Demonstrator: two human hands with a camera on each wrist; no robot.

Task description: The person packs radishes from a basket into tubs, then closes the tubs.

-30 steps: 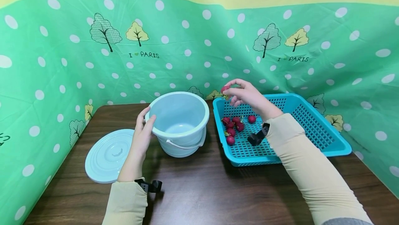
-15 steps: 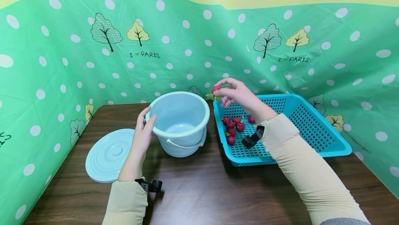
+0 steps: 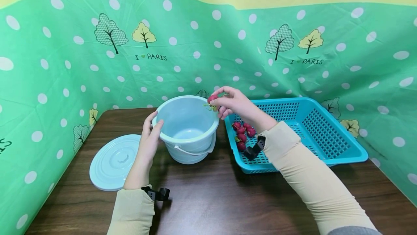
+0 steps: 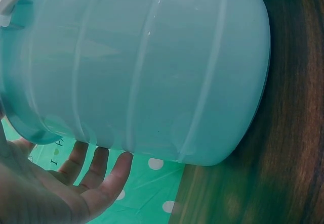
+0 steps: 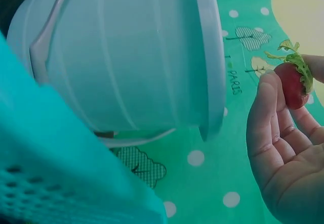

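Right hand pinches one red radish between thumb and fingertips, other fingers loosely curled. Radish has a bit of green leaf at the stem and sits right over the near-right rim of the pale blue bucket, above the opening, not inside. Right wrist view confirms: radish at the fingertips, leaf pointing up, bucket rim just beside it with a gap between.

Left hand grips the bucket's left rim, thumb over the lip on the inside, fingers wrapped on the outer wall. Left wrist view shows the fingers spread along the bucket wall, bucket base flat on the worktop.

Bucket stands upright on the dark wood worktop, white bail handle hanging down at the front. No radish visible on the part of the bucket's floor that shows in the head view.

Bucket lid lies flat on the worktop left of the bucket, just beside the left forearm.

Blue perforated basket sits right of the bucket, near but apart from it. Cluster of radishes in its left part, partly hidden behind the right wrist; exact count unclear.

Green polka-dot backdrop wraps the worktop on three sides.
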